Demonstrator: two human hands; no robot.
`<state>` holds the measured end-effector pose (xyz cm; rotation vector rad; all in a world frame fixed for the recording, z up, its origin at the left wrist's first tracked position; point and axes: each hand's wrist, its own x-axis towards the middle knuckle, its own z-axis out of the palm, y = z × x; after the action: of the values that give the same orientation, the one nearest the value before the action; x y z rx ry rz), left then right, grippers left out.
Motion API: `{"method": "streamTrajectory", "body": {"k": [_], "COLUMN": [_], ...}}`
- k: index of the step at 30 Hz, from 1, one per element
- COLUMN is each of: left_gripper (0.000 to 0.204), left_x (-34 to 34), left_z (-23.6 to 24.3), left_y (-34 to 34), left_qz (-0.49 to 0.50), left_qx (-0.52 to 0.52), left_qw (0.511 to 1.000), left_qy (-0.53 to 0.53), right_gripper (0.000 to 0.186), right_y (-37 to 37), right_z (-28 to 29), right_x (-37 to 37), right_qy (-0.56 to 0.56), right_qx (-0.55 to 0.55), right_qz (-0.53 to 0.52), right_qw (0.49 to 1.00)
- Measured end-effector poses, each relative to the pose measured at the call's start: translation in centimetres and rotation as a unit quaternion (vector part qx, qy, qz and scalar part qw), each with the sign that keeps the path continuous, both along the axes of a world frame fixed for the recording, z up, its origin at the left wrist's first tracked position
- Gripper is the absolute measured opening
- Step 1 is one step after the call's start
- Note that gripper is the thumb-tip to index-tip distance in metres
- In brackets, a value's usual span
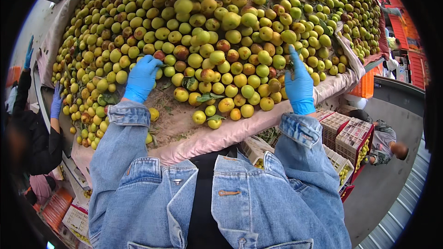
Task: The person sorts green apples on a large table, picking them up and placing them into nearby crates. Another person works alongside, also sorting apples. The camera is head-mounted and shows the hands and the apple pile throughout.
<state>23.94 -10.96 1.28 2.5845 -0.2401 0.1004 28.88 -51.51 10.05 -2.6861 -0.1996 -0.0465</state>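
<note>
A broad heap of small round fruits (226,67), yellow-green with red-brown blotches and about plum-sized, spreads in front of me. Both my hands wear blue gloves. My left hand (140,79) is at the heap's near left, its fingers bent and pressed together beside a reddish fruit (159,55) and a leaf; what they hold, if anything, is hidden. Against the near right side of the heap, my right hand (300,85) has its index finger stretched forward and its thumb apart, with no fruit in it. Green leaves (210,97) lie among the fruits between my hands.
A pinkish cloth (230,133) covers the padded near edge. Light plastic crates (334,127) with fruit stand at lower right, near a person (385,143). At left another worker's purple-gloved hand (56,101) is by the heap. Red crates (417,71) are at far right.
</note>
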Motion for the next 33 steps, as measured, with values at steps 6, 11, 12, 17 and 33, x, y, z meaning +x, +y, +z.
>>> {"method": "streamTrajectory", "body": {"k": [6, 11, 12, 17, 33], "left_gripper": [0.045, 0.055, 0.058, 0.074, 0.046], "left_x": [-7.7, -7.0, -7.4, -8.1, -15.7], "left_z": [2.1, 3.8, 4.6, 1.5, 0.3], "left_y": [11.2, 0.3, -2.9, -6.7, 13.2], "left_qz": [0.239, 0.038, -0.023, -0.133, 0.176], "left_qx": [0.334, 0.058, 0.044, 0.156, 0.184], "left_qw": [0.909, 0.997, 0.999, 0.967, 0.965], "left_qy": [0.074, -0.029, -0.007, 0.151, 0.06], "right_gripper": [0.071, 0.065, 0.062, 0.047, 0.057], "right_y": [5.9, 12.2, 13.4, 9.5, 0.8], "right_z": [-4.6, -5.9, -5.8, -0.8, 0.1], "right_x": [-4.8, -6.3, -6.7, -6.0, -1.0], "right_qy": [0.058, 0.09, 0.114, 0.103, 0.281], "right_qx": [-0.314, -0.224, -0.186, -0.116, -0.318], "right_qz": [0.118, 0.195, 0.22, 0.25, 0.145], "right_qw": [0.94, 0.951, 0.951, 0.956, 0.894]}}
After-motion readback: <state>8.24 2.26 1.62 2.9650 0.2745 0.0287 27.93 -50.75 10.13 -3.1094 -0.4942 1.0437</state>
